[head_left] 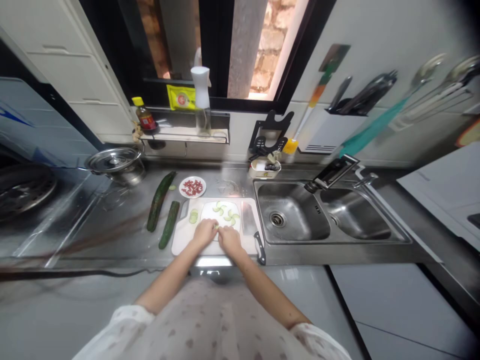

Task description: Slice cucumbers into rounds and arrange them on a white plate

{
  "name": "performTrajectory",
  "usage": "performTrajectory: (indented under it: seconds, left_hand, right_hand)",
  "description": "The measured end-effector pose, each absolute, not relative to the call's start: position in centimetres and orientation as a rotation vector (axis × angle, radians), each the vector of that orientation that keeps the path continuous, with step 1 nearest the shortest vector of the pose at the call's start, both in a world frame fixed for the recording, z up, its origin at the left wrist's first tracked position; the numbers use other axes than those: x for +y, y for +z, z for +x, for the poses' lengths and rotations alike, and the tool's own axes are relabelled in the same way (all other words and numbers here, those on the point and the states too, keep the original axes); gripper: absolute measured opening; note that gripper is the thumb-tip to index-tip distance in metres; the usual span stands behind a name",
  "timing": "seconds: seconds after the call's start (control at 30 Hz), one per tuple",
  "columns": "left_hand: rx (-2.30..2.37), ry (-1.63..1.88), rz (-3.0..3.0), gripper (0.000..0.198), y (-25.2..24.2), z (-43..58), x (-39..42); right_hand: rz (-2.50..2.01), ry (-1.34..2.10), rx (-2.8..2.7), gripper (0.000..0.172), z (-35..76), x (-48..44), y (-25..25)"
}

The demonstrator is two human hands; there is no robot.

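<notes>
Over the near side of the white plate (207,211), my left hand (205,233) and right hand (229,238) pinch a cucumber slice (216,226), which could tear if I bent it too hard.

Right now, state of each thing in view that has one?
Left hand: pinching a green slice
Right hand: close beside it, grip unclear
Plated slices: set in curves
Knife: lying on the cutting board
Longer cucumber: lying, unpeeled
Shorter cucumber: lying, unpeeled
Red pieces: chopped, on a round plate
Pot: lid on
Yellow-capped bottle: upright, closed
Faucet: no flow visible
</notes>
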State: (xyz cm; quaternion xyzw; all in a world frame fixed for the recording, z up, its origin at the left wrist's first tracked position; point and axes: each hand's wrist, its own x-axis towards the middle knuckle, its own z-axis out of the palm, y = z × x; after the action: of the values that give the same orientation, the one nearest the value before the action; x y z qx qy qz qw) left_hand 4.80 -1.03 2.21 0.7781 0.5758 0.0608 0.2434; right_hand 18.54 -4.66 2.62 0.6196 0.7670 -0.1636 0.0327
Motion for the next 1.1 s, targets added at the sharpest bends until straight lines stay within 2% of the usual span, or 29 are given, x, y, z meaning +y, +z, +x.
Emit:
performTrajectory:
  seconds: [1.1]
  left_hand:
    - [1.636,0.107,2.148,0.025,2.54,5.73,-1.77]
  right_hand:
    - [2.004,-0.463,2.291,0.032,17.93,-4.44,2.62]
